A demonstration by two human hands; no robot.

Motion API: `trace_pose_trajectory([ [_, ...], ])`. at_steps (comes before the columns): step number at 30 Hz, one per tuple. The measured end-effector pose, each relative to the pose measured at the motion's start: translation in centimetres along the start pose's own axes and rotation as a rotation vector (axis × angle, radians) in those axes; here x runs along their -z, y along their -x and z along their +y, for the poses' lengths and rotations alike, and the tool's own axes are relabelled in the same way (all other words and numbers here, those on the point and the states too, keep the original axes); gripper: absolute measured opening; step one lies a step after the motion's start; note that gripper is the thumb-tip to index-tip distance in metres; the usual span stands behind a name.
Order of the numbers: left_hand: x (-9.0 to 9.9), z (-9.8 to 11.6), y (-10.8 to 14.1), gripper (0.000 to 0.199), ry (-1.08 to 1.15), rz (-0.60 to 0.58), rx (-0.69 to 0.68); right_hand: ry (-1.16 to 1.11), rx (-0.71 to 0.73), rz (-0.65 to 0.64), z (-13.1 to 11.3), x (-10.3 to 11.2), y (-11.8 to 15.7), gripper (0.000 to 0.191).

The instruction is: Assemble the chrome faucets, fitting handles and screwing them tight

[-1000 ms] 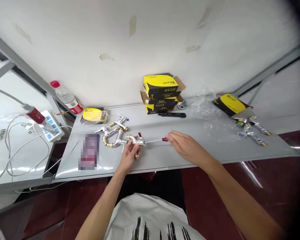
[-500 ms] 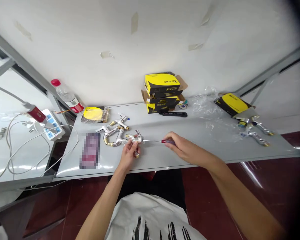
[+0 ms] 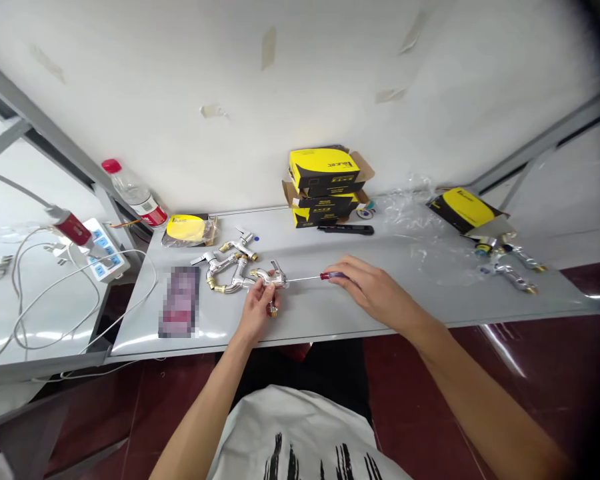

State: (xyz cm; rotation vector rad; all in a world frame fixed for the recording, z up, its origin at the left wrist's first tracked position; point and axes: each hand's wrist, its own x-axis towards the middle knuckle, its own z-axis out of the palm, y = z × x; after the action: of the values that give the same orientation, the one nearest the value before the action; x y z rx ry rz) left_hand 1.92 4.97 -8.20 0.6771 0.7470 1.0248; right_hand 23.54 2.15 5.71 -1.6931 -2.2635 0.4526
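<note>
Near the front edge of the grey table, my left hand (image 3: 258, 304) grips a chrome faucet (image 3: 276, 279) with brass-coloured ends. My right hand (image 3: 363, 285) is closed around the red handle of a screwdriver (image 3: 305, 279). Its thin shaft points left, and the tip meets the faucet's right side, below the lever; the exact contact spot is too small to make out. Left of my left hand lie several more chrome faucets, among them one faucet (image 3: 240, 243) at the back and another faucet (image 3: 225, 265) nearer.
Stacked yellow-and-black boxes (image 3: 325, 175) stand by the wall, a black utility knife (image 3: 346, 230) before them. Clear plastic wrap (image 3: 405, 207), an open box (image 3: 465, 208) and chrome faucets (image 3: 517, 270) lie right. A bottle (image 3: 135, 193), power strip (image 3: 105, 250) and pixelated item (image 3: 179, 301) are left.
My right hand and the screwdriver handle have shifted slightly up and left, and the hand's grip has turned. My left hand and the faucet stay in place.
</note>
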Motion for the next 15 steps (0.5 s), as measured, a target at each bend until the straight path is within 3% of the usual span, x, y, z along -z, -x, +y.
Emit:
trace_pose_trajectory([
  [5, -0.1, 0.1, 0.1, 0.044, -0.034, 0.004, 0.011, 0.054, -0.025, 0.017, -0.6, -0.2, -0.4, 0.037],
  [11, -0.3, 0.5, 0.1, 0.041, 0.043, 0.009, 0.005, -0.028, -0.150, -0.152, -0.3, -0.1, 0.2, 0.032],
  [15, -0.2, 0.3, 0.1, 0.043, -0.019, -0.015, 0.008, 0.022, -0.034, -0.050, 0.4, 0.1, 0.1, 0.033],
])
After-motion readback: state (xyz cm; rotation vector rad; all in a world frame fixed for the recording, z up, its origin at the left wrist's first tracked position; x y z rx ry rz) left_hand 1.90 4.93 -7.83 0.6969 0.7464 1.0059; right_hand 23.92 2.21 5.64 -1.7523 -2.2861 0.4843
